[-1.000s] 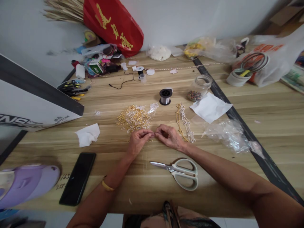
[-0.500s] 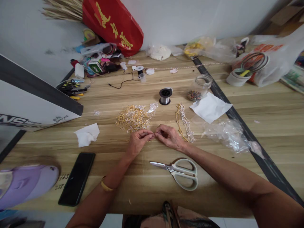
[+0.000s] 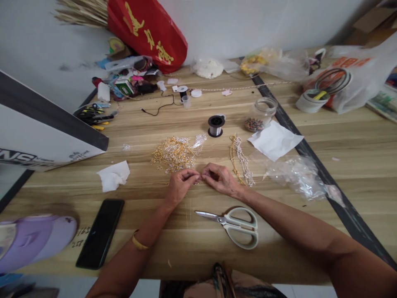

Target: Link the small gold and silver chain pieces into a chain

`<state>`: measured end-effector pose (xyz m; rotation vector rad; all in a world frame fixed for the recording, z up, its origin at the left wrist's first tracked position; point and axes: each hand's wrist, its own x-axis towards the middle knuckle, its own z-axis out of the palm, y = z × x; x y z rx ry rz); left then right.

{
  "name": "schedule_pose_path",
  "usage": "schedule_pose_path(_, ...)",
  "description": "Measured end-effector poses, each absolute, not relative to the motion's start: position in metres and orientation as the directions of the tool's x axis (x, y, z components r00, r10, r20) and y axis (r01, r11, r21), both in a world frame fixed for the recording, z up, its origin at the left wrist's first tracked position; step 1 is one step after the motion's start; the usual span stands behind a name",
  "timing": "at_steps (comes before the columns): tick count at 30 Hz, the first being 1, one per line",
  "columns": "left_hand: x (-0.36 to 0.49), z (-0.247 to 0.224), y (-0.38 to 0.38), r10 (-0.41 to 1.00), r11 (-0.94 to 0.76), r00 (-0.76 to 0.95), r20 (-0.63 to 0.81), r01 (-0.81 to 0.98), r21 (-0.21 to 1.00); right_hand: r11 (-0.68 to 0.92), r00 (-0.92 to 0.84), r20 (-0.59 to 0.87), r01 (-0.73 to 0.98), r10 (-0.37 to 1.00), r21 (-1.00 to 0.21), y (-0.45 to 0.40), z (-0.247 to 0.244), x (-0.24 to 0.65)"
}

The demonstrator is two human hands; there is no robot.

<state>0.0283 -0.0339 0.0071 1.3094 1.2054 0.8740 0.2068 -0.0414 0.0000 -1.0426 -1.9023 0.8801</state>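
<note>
My left hand and my right hand meet fingertip to fingertip over the table, both pinched closed. Whatever sits between the fingertips is too small to make out. Just beyond my left hand spreads a pile of gold and silver beads. To the right of my right hand lie gold and silver bead chains. Scissors with pale handles rest below my hands, blades pointing left. A black spool of thin wire or thread stands behind them.
A glass jar of mixed beads, a white paper sheet and clear plastic bags are on the right. At left are a crumpled tissue, a black phone, a purple object and a large box.
</note>
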Motion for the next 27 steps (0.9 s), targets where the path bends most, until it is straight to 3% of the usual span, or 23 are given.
schedule_pose_path(8,0.024,0.013,-0.035,0.974,-0.102,0.225,0.023,0.349,0.932,0.358,-0.344,0.24,0.339,0.908,-0.87,-0.038,-0.004,0.209)
schedule_pose_path(15,0.02,0.014,-0.034,0.968,-0.115,0.25,0.031,0.328,0.938,0.299,-0.337,0.194,0.296,0.921,-0.907,-0.039,-0.001,0.209)
schedule_pose_path(27,0.032,0.017,-0.036,0.964,-0.191,0.238,0.116,0.319,0.928,0.358,-0.369,0.249,0.263,0.895,-0.896,-0.039,-0.002,0.208)
